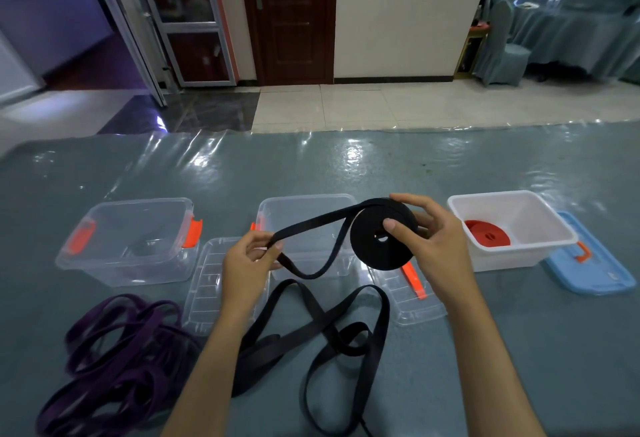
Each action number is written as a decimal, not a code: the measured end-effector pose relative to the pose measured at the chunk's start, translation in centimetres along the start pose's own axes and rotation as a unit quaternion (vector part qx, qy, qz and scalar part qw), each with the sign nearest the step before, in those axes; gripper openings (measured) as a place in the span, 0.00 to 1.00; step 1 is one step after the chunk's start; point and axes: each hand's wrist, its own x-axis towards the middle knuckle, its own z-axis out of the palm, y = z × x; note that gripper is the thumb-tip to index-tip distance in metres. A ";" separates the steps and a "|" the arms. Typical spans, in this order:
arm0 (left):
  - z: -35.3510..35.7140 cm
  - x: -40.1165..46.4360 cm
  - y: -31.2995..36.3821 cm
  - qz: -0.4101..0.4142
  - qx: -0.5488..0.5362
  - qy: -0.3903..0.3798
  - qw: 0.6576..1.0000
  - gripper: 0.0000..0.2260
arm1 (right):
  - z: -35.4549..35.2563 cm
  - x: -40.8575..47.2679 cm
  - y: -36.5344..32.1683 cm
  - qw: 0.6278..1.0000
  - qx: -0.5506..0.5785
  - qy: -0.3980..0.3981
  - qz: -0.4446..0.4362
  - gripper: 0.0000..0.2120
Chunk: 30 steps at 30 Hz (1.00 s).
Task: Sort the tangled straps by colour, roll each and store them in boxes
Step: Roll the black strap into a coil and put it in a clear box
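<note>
While you hold things above the table:
Right hand (pixel 427 242): your fingers clamp the black strap roll (pixel 381 234).
Left hand (pixel 247 258): you pinch its loose tail (pixel 311 225).
Purple straps (pixel 117 350): heaped at left.
Red roll (pixel 486 234): inside white box (pixel 540 246).

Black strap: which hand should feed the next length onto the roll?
Left. The left hand already pinches the black strap just ahead of the roll, which the right hand grips.

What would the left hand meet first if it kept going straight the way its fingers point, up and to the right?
Probably the black roll held by the right hand; the left hand pinches the black strap leading there. Depth is unclear, so it might pass over the middle clear box instead.
</note>
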 end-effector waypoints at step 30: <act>-0.8 2.0 0.3 0.033 -0.022 0.010 0.999 0.12 | 0.5 2.9 1.6 1.000 -0.006 0.003 0.028 0.16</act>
